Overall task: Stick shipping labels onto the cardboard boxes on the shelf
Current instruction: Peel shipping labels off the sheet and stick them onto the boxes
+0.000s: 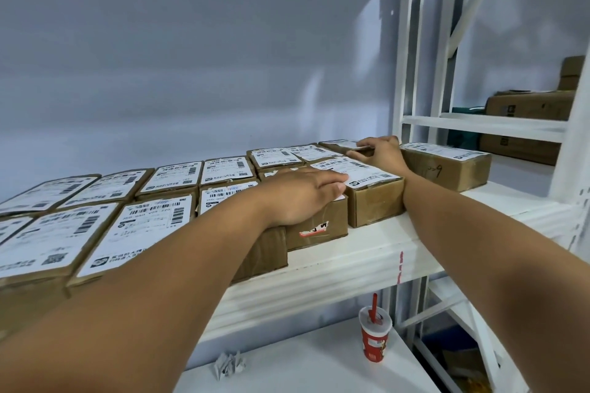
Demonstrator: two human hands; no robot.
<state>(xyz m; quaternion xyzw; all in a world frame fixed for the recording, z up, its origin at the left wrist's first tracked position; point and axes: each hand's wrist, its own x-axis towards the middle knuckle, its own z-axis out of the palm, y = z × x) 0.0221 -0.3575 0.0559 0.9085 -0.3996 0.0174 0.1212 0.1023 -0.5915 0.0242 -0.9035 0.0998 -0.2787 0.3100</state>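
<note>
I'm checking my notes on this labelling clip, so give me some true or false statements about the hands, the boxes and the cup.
1. The left hand lies flat on the cardboard boxes, fingers straight. True.
2. The red cup stands on the shelf among the boxes. False: it stands on the lower surface beneath.
3. The far-right box bears a white label on top. True.
4. The crumpled paper lies on a box. False: it lies on the lower surface, left of the cup.
5. The right hand hangs below the shelf. False: it reaches a back-row box.
</note>
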